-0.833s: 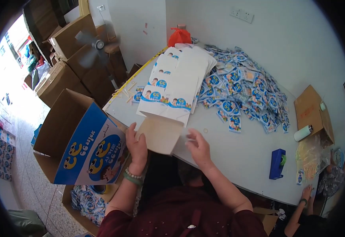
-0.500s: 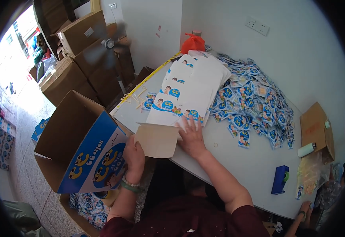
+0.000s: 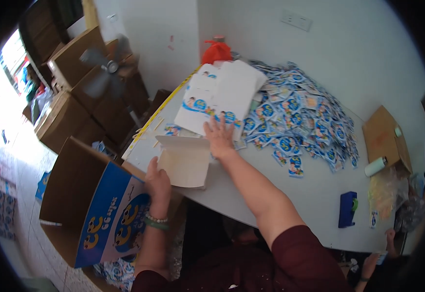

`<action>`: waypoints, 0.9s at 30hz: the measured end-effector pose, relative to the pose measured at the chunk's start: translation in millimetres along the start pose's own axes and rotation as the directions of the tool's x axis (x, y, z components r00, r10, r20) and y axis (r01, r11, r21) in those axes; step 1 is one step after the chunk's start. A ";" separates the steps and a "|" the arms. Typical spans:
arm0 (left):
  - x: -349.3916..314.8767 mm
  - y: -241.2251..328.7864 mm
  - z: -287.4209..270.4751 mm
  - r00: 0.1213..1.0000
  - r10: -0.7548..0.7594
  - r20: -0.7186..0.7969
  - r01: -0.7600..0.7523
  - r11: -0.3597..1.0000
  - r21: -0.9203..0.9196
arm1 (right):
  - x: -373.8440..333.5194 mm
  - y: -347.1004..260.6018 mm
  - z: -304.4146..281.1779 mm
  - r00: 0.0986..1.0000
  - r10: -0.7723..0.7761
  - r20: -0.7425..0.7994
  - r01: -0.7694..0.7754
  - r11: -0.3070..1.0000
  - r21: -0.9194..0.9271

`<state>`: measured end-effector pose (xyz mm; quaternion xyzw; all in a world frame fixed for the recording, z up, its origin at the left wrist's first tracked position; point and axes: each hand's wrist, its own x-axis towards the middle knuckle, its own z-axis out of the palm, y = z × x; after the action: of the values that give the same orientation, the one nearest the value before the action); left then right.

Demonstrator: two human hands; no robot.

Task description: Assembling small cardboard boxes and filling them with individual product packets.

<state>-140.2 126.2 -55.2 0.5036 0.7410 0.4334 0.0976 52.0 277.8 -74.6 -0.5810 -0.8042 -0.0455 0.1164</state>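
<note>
- Small carton (image 3: pixel 185 168): white, cream inside; open side up, far flap raised; at desk's (image 3: pixel 302 204) near edge.
- Flat cartons (image 3: pixel 234 87): white, blue-printed bands; overlapping pile, beyond small carton on desk.

left grip (image 3: pixel 158 187) against open white box (image 3: pixel 185 168) | right grip (image 3: pixel 219 137) spread over flat cartons (image 3: pixel 234 90) | sachet heap (image 3: pixel 305 117) beside

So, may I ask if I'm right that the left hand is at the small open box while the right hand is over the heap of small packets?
Not quite: the head view shows the right hand over the near edge of the flat white cartons; the heap of packets lies further right. The left hand is indeed at the small open box.
</note>
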 end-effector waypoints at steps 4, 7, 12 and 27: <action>18.0 -6.5 1.1 0.974 -0.074 0.215 0.157 0.903 -0.399 | 4.8 5.2 10.6 0.997 -0.036 -0.071 0.040 0.998 0.056; 7.9 -3.3 -6.9 0.966 -0.100 0.238 0.200 0.874 -0.442 | -6.6 23.3 -4.5 0.996 -0.088 -0.011 0.088 0.968 0.237; -19.7 2.4 -18.8 0.994 -0.086 0.063 0.106 0.881 -0.462 | -67.0 59.7 -14.3 0.979 -0.115 -0.169 0.161 0.941 0.296; -98.1 157.1 99.1 0.583 0.749 0.315 -0.631 0.661 -0.407 | -109.1 260.5 -121.5 0.872 0.163 -0.461 -0.122 0.986 0.117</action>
<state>67.8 117.0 -27.4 0.8232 0.3775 0.3953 0.1538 347.0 235.2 0.7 -0.6051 -0.7083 -0.1422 0.3347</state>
